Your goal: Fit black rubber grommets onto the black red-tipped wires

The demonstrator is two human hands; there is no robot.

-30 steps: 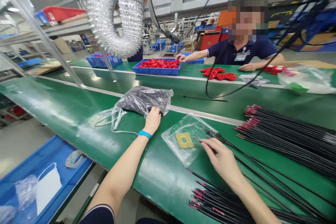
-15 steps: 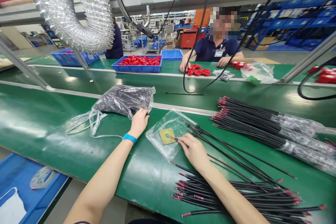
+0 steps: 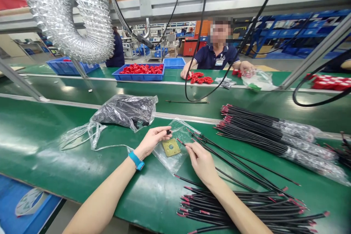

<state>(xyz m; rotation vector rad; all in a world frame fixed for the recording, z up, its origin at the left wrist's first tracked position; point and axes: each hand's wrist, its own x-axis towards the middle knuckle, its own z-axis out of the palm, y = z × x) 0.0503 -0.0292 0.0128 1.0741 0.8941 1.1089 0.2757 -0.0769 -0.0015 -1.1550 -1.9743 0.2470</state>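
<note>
Between the thumb and fingers of my left hand is a small black part, too small to name exactly. My right hand pinches a black cable near its red-tipped end, which points toward the black part without touching it. Below both hands' fingertips, a yellowish square plate with a round hole lies on a clear plastic bag. Several loose cables with small black pieces near their ends stretch out right of the bag. A pile of cut cables lies partly under my right forearm.
A clear bag of black parts lies at the left. Wrapped cable bundles rest at the right. Across the bench, a co-worker handles red parts near a blue bin. A black cable loop hangs over the bench.
My left hand has come away from the bag of black parts to above the plate, now holding a small black part. The cable end in my right hand has lifted off the plate's hole.
</note>
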